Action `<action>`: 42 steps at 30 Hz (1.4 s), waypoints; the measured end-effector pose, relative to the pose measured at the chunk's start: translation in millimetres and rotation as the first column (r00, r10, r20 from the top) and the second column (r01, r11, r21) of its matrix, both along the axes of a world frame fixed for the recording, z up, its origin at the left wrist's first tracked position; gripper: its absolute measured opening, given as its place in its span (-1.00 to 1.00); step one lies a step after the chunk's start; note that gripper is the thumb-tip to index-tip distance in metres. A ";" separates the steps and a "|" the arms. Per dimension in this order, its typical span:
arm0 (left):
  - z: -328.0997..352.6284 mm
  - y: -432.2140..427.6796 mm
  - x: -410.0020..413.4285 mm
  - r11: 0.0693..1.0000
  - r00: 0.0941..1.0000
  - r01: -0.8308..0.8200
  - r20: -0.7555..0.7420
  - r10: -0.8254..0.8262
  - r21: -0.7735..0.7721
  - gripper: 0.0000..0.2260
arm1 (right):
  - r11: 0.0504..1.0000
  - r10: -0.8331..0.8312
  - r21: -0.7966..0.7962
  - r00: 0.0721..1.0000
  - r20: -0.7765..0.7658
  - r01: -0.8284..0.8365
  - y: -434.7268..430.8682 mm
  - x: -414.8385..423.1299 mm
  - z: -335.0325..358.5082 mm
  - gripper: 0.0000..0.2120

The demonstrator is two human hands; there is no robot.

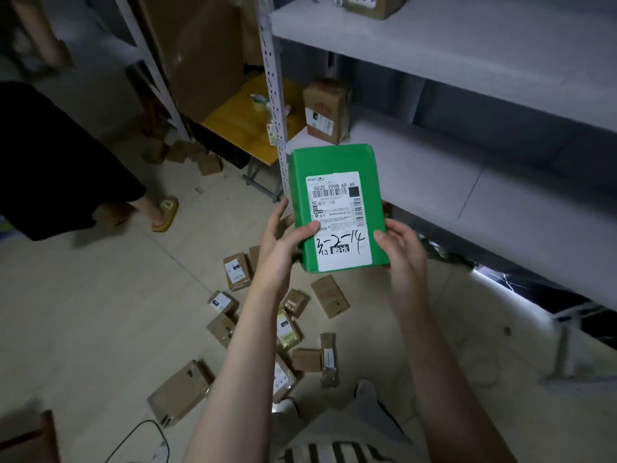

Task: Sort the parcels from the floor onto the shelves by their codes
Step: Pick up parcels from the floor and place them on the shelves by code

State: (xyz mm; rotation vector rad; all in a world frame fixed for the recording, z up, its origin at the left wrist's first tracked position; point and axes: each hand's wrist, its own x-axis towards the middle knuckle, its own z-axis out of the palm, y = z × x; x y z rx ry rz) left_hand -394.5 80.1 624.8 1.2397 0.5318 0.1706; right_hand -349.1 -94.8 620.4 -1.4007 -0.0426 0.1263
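Green parcel point(337, 208) w/ white label, handwritten 3-2-14, held upright betw. both hands, left hand point(278, 242) thumb on label, right hand point(400, 248) fingers curled round its edge

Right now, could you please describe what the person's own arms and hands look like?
The left hand and right hand wear no gloves, rings or watch that I can see, and no sleeve shows anywhere along either arm.
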 end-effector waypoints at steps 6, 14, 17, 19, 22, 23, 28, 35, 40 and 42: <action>33.5 17.0 0.8 0.991 0.986 0.126 0.107 -0.129 0.036 -0.15 | 1.000 -0.004 0.029 1.000 -0.007 0.005 3.2 -3.2 21.0 -0.46; 74.9 30.1 -0.4 0.978 0.954 0.194 0.217 -0.207 0.083 -0.06 | 0.996 0.059 0.067 0.998 0.034 -0.061 6.1 -8.7 49.4 -0.33; 84.0 33.2 2.4 0.970 0.940 0.232 0.238 -0.243 0.075 -0.12 | 0.998 0.039 0.057 0.998 0.048 -0.041 5.7 -10.3 58.0 -0.41; 88.0 33.4 5.4 0.964 0.932 0.255 0.246 -0.265 0.072 -0.20 | 0.998 0.002 0.069 0.998 0.060 -0.006 7.2 -11.4 65.2 -0.45; 96.7 28.8 10.6 0.971 0.941 0.224 0.241 -0.239 0.087 -0.36 | 0.994 -0.073 0.080 0.995 0.062 0.068 12.5 -13.2 76.8 -0.35; 99.3 26.7 12.1 0.973 0.948 0.201 0.229 -0.221 0.110 -0.40 | 0.991 -0.105 0.089 0.992 0.065 0.099 14.3 -14.1 80.0 -0.33; 106.0 18.0 9.3 0.952 0.965 0.129 0.186 -0.185 0.278 -0.30 | 0.962 -0.242 0.150 0.967 0.079 0.229 18.4 -20.1 92.3 -0.42; 113.7 0.1 -4.4 0.768 0.936 0.104 0.199 -0.291 0.632 -0.07 | 0.914 -0.383 0.190 0.917 0.107 0.360 19.3 -24.0 96.9 -0.58; 122.2 -11.8 10.5 0.641 0.917 0.100 0.179 -0.356 0.761 0.00 | 0.886 -0.432 0.226 0.898 0.087 0.405 28.5 -12.5 96.9 -0.61; 121.7 -14.3 20.5 0.609 0.919 0.091 0.168 -0.355 0.788 0.05 | 0.877 -0.449 0.232 0.889 0.085 0.421 30.3 -4.6 96.1 -0.61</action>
